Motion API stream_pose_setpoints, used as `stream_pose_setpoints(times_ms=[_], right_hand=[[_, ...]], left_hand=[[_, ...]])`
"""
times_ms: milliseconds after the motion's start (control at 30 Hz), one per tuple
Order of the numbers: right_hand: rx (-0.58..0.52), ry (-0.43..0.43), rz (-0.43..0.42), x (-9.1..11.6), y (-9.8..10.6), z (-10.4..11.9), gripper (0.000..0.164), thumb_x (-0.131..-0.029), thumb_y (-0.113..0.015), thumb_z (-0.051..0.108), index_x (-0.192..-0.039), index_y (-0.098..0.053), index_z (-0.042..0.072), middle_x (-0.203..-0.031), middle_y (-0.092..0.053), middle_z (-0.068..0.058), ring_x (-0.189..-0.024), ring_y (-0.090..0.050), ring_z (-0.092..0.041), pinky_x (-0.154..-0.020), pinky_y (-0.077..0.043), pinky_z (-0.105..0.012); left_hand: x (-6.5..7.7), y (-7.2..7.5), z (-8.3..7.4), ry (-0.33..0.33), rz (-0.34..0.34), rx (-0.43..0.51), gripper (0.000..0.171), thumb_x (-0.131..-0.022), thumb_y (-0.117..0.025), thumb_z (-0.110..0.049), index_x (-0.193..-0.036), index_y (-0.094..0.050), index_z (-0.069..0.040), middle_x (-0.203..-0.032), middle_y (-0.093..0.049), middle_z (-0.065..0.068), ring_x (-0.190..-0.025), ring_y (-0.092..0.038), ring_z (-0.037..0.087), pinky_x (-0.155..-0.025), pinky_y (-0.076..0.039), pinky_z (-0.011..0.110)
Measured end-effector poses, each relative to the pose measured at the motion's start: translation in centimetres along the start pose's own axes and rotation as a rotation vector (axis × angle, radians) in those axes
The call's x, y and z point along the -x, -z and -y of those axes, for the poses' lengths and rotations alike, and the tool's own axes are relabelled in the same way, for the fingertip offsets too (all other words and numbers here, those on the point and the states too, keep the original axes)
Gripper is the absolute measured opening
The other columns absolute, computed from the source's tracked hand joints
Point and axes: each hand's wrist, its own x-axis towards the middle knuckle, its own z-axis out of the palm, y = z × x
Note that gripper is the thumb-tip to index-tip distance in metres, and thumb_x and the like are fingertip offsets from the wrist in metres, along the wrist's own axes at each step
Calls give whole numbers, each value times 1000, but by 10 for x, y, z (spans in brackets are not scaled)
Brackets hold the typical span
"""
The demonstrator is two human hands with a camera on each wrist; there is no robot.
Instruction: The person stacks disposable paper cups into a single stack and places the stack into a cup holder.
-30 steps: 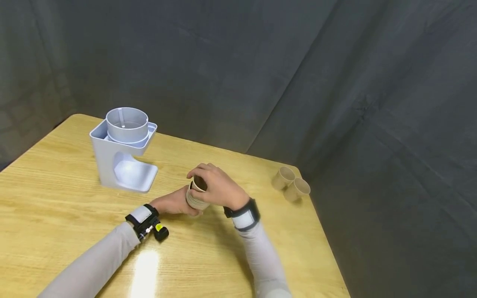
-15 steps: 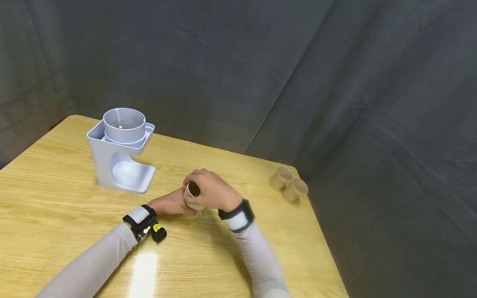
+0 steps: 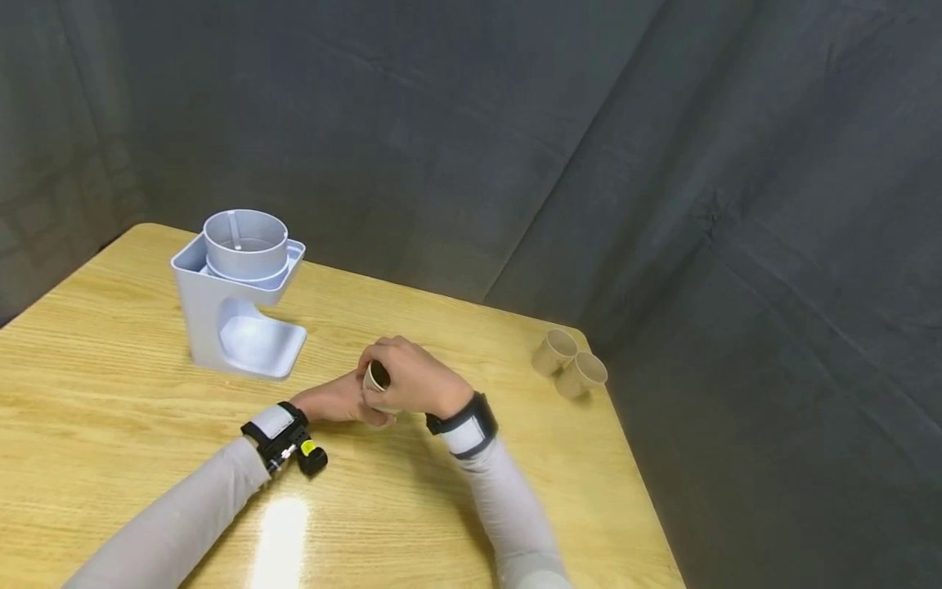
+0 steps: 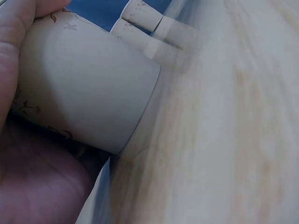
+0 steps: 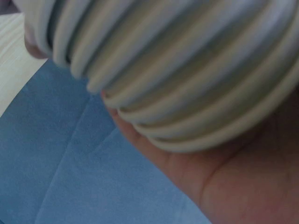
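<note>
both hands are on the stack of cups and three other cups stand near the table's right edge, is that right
Not three: only two other cups stand there, as the head view shows. The left hand and right hand are both on the stack of cups.

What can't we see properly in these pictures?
Right wrist view: the cup stack runs past the top edge, so its cups can't be counted.
Head view: the left hand and right hand hide most of the stack's side.
Left wrist view: the left edge cuts off the stack's other end.
Head view: the white stand hides its own back.
</note>
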Motion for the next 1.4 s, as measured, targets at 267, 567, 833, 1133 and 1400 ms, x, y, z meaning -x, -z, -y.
stream_pose_setpoints(times_ms=[267,567,833,1133,1400], right_hand=[[-4,-52,7,-5,-3,4,23,-83,-77,21,-103,-68,14,-98,-62,5,-89,-53,-10,-74,-45,-17],[-67,-41,36,-5,-2,-2,23,-88,-74,25,-108,-68,14,-101,-61,5,-91,-54,-9,-75,-47,-15],[-105,-99,-20,2,11,-15,38,-102,-59,41,-120,-67,8,-113,-68,0,-103,-61,-10,-92,-52,-25],[-132,-234,-182,28,39,-50,33,-101,-63,34,-120,-68,8,-118,-69,-4,-111,-63,-26,-96,-52,-38],[-160,-373,-382,51,53,-87,29,-101,-63,29,-114,-70,4,-113,-70,-9,-108,-60,-26,-96,-49,-46]], left_hand=[[2,4,-3,13,2,0,53,-88,-76,-19,-132,-51,-4,-124,-56,9,-105,-56,22,-90,-52,31],[4,4,0,6,0,-2,55,-89,-76,-19,-136,-50,-6,-126,-57,8,-108,-56,22,-94,-50,32],[1,2,-2,-13,-22,90,66,-84,-80,-10,-138,-43,-1,-123,-59,15,-109,-59,26,-98,-50,38],[0,-2,-4,9,-82,194,84,-77,-82,-1,-148,-36,-2,-132,-58,17,-120,-57,28,-110,-40,48],[3,-1,-4,22,-110,196,84,-76,-82,1,-147,-38,-2,-134,-57,17,-122,-56,28,-113,-39,51]])
